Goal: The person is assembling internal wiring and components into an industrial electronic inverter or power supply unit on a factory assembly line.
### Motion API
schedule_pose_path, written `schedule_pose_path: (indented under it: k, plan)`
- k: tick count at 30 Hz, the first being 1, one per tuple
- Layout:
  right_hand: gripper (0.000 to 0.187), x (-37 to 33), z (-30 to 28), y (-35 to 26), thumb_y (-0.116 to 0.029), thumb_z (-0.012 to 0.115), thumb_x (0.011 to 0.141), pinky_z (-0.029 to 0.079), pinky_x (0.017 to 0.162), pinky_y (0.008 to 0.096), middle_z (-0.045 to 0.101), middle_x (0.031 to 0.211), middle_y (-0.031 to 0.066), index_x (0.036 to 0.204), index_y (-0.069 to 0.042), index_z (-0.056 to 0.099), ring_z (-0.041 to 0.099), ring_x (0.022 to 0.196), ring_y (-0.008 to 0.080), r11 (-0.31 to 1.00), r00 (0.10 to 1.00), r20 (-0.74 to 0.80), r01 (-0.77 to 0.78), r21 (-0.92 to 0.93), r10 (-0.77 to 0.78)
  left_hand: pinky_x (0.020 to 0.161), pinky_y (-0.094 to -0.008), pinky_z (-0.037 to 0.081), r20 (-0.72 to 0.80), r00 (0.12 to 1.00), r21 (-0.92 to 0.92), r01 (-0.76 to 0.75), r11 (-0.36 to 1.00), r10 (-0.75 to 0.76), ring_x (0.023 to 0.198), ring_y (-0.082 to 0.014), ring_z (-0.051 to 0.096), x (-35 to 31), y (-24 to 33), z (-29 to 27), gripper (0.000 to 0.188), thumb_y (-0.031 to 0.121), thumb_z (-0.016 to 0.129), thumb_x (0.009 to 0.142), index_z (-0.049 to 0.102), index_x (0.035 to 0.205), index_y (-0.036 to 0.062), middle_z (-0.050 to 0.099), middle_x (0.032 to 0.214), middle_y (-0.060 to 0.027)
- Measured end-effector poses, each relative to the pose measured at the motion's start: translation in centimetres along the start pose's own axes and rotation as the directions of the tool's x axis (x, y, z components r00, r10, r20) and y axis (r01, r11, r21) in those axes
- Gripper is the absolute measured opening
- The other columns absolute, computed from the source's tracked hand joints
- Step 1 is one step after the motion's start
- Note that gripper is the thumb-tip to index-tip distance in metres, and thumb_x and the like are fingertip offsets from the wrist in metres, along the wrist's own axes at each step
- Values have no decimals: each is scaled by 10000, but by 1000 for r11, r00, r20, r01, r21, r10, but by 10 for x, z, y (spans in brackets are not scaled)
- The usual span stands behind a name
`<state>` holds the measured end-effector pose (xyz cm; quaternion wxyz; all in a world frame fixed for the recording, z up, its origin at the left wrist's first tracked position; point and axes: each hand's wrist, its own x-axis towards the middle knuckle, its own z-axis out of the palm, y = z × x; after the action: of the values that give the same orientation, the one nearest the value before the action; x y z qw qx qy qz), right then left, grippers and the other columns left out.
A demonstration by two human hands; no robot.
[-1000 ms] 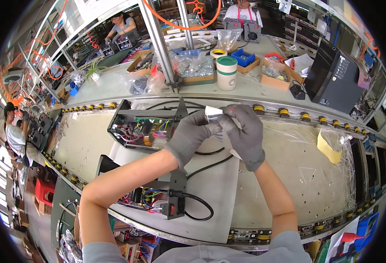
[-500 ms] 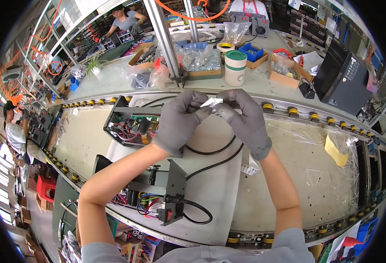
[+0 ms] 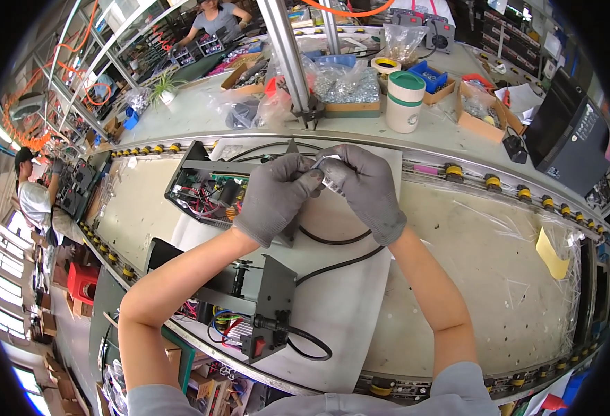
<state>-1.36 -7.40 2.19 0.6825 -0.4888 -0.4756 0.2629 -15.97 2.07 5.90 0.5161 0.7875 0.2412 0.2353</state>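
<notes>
1. On the conveyor point(image 3: 471, 291), a near chassis point(image 3: 273, 291) and far chassis point(image 3: 211, 184) stood toward the pale sheet's point(image 3: 332, 319) near and far edges
2. Your left hand point(image 3: 270, 201) and right hand point(image 3: 371, 188) met, pinched narrowly
3. Between them, toward the far edge, you held a small pale piece point(image 3: 331, 184), apparently manipulating it; next likely called for a steady pinch

My left hand point(image 3: 275, 197) and right hand point(image 3: 366, 191) are in matt, knit-looking cloth; the small piece point(image 3: 331, 183) between them catches a shine. The near panel point(image 3: 276, 290) looks like smooth, matt metal, the far post point(image 3: 287, 59) glossy metal, the far cup point(image 3: 402, 111) smooth plastic.
</notes>
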Motion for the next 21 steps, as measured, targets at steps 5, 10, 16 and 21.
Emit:
schedule_pose_path:
  k: [5,10,16,21]
  plan:
    - [159,15,8,14,-101,569,946,472,703,213,661,870,1,1005,2,674,571,785,49,997,1000,23,11,-72,-10,745,-239,521,46,999,256,2,967,-14,808,-60,616,0,-3,-20,260,151,678,936,638,1119,-28,702,931,-40]
    - [221,47,-16,26,-188,608,929,467,695,214,659,827,7,968,16,683,571,766,54,988,982,114,-140,-72,148,872,-270,511,-16,984,459,-150,876,177,996,-122,636,21,-6,-49,351,214,590,993,580,1253,-21,692,1093,-105]
    - [304,71,-17,55,-260,634,899,463,680,262,651,786,19,964,28,704,553,738,80,906,921,206,-249,-341,331,944,-371,481,251,953,603,-290,743,169,1117,-334,628,35,-31,-55,399,269,550,976,578,1318,67,664,1151,-214]
    - [321,67,-21,58,-271,623,902,472,691,276,654,786,36,974,32,699,566,731,99,937,913,248,-269,-224,322,982,-334,446,257,965,550,-191,813,52,1141,-238,588,35,-32,-54,398,205,533,998,542,1350,19,637,1230,-175]
